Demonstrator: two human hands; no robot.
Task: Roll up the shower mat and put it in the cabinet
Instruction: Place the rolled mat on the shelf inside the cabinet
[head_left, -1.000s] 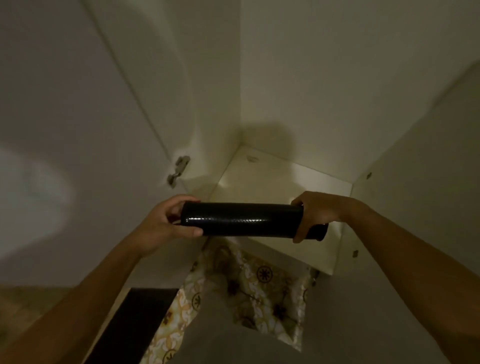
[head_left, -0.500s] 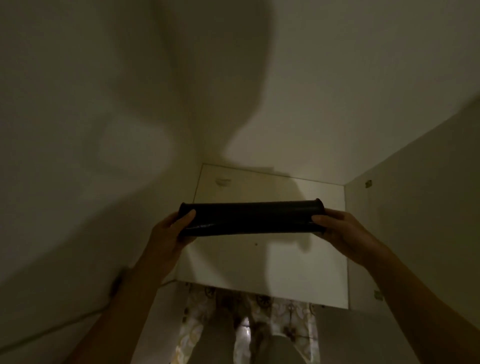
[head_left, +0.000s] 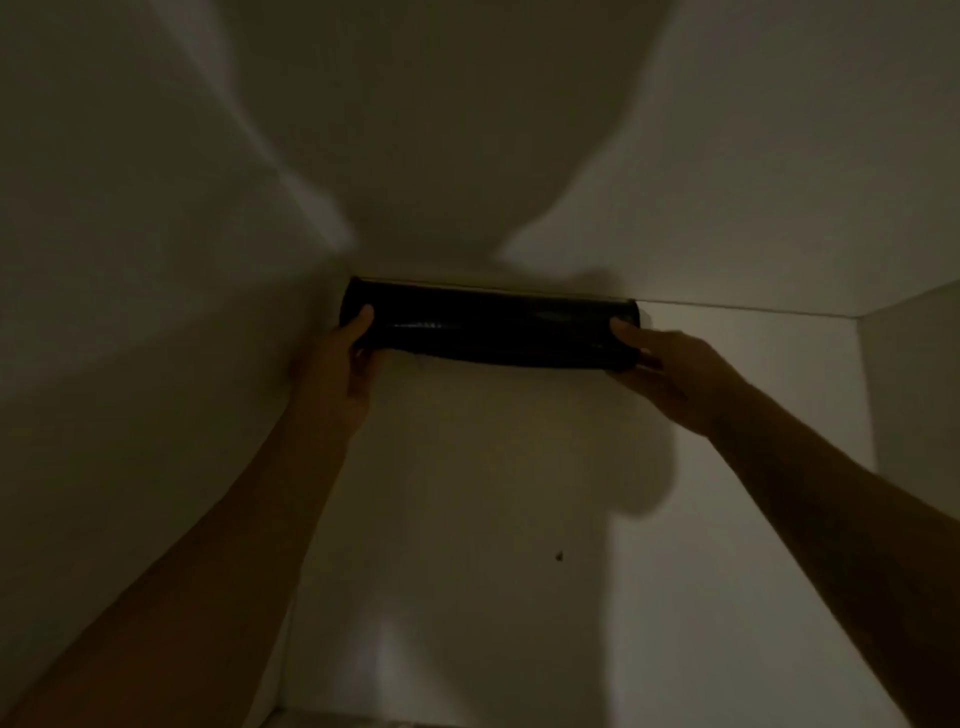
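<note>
The rolled-up shower mat (head_left: 493, 332) is a glossy black cylinder lying sideways at the very back of the white cabinet shelf (head_left: 467, 493), against the rear wall and close to the left corner. My left hand (head_left: 343, 369) grips its left end, thumb on top. My right hand (head_left: 670, 371) holds its right end, fingers laid over the front. Both arms reach deep into the cabinet. The light is dim and shadows of my head and arms fall on the walls.
The cabinet's left side wall (head_left: 130, 312), back wall (head_left: 727, 182) and right side wall (head_left: 914, 389) enclose the shelf. A small dark speck (head_left: 559, 556) marks the shelf floor. To the right of the mat the shelf stretches on to the right wall.
Both hands carried the roll from the cabinet's front edge to the back of the shelf, against the rear wall. The view moved inside the cabinet; the patterned floor is out of sight.
</note>
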